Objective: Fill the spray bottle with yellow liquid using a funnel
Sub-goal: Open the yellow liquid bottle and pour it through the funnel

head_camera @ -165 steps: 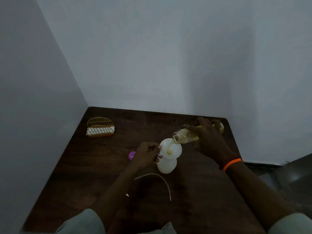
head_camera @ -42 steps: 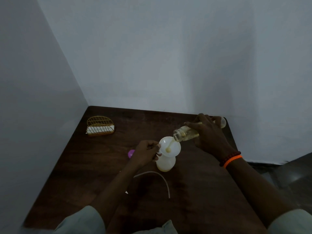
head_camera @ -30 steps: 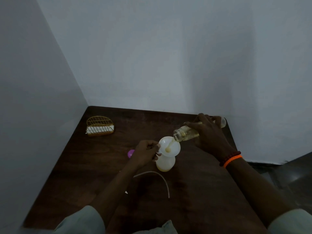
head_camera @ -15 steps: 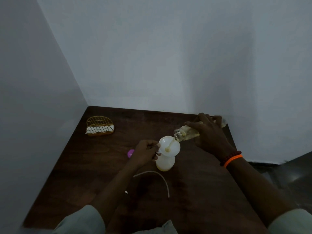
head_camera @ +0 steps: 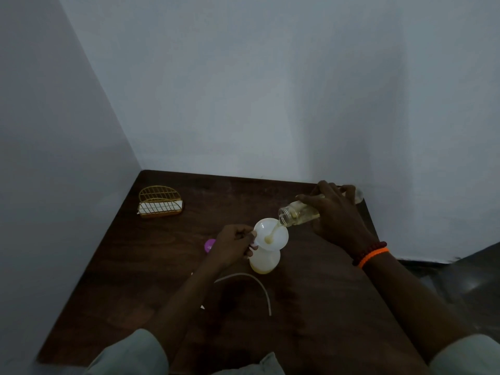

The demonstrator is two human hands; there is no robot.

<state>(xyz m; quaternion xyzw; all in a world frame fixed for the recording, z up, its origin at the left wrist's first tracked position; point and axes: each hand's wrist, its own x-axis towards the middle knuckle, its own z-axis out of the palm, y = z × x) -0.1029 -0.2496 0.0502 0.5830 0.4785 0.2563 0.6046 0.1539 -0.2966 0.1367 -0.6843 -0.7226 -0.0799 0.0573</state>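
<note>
Head view, inspection at the desk (head_camera: 167, 266).

**Inspector:** Report the hands.

**Assistant:** The right hand (head_camera: 336, 215) is wrapped round a clear bottle (head_camera: 293, 213), tipped mouth-down toward the left. A thin yellow stream (head_camera: 274, 230) runs from its mouth into the funnel (head_camera: 270, 235). The left hand (head_camera: 234, 246) is curled, its fingertips pinching at the funnel's near rim.

**Inspector:** And the spray bottle?

**Assistant:** The spray bottle (head_camera: 265, 262) stands upright mid-desk, directly under the funnel, whose spout sits in its neck. A yellow layer shows at its base; the exact level above that is hard to read in this light. I judge filling is under way, not complete.

**Inspector:** Other items?

**Assistant:** A curved white tube (head_camera: 254, 282) lies just in front of the spray bottle, a purple part (head_camera: 209, 244) is half hidden behind the left hand, and a gold wire rack (head_camera: 160, 203) sits well apart at the far left.

**Inspector:** Risks?

**Assistant:** Three, in my judgement. A steeper tilt could outrun the spout and pool liquid over the rim. The stream lands off-centre, near the right-hand rim, so a small drift of the right hand would put it on the desk. And the translucent bottle in dim light hides the level, inviting overfill. A slip of the left-hand pinch could also tip the funnel.
</note>
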